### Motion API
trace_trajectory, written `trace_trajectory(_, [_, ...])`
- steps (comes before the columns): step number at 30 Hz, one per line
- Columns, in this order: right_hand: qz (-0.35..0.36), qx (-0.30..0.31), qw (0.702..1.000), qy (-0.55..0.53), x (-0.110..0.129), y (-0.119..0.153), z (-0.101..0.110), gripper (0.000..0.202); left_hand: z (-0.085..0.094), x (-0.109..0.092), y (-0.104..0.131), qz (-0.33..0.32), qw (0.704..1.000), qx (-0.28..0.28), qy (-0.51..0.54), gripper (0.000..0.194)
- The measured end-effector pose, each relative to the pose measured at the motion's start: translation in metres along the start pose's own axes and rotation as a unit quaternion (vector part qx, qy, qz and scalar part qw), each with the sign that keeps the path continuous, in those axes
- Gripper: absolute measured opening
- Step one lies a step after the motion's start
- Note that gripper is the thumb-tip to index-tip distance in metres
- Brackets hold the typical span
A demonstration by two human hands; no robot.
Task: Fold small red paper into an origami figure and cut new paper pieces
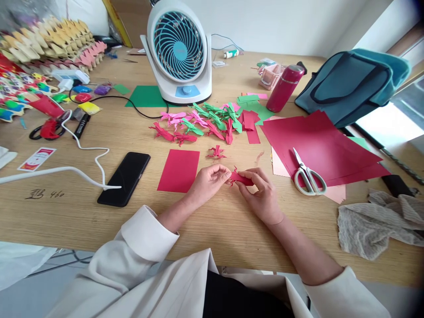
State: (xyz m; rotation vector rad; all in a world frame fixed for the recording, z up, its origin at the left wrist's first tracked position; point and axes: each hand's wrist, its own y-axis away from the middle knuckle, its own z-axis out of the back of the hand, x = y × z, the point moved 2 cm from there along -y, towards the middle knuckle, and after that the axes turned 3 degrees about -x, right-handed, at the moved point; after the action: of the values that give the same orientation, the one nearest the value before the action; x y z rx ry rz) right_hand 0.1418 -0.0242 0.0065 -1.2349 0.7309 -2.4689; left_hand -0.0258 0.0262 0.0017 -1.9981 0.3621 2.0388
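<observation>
Between my two hands is a red folded-paper insect (244, 179) with thin bent legs. My left hand (212, 179) pinches its leggy end between thumb and forefinger. My right hand (261, 194) grips the flat body from the other side, thumb below and fingers on top. Just beyond them another small red paper figure (217, 152) stands by itself on the table. A red paper rectangle (179, 170) lies to the left of my left hand. Farther back is a pile of folded paper insects (198, 121) in green, pink and red.
White-handled scissors (310, 179) rest on large red sheets (321, 145) at the right. A black phone (124, 179) with a white cable lies left. Behind stand a fan (180, 53), a red bottle (285, 88) and a blue bag (351, 84). A grey cloth (374, 225) lies far right.
</observation>
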Motion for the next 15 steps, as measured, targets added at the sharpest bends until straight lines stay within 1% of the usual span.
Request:
trace_trajectory(3, [-0.004,0.003,1.0,-0.005,-0.0001,-0.0002,0.0002,0.017,0.0006,-0.0011,0.0002,-0.015,1.0,-0.009,-0.008,0.027])
trace_trajectory(9, [0.013,0.016,1.0,-0.006,0.0025,0.0004,-0.0015,0.019,-0.0021,-0.0023,0.0012,0.01,1.0,-0.008,-0.015,0.024])
trace_trajectory(13, [0.01,0.017,1.0,-0.011,0.0023,0.0,-0.002,0.019,-0.0023,-0.0031,0.0022,0.02,1.0,-0.014,-0.002,0.024])
trace_trajectory(15, [0.004,0.013,1.0,-0.014,0.0018,-0.0003,-0.0017,0.018,-0.0014,-0.0051,0.0027,0.002,1.0,-0.021,-0.011,0.021])
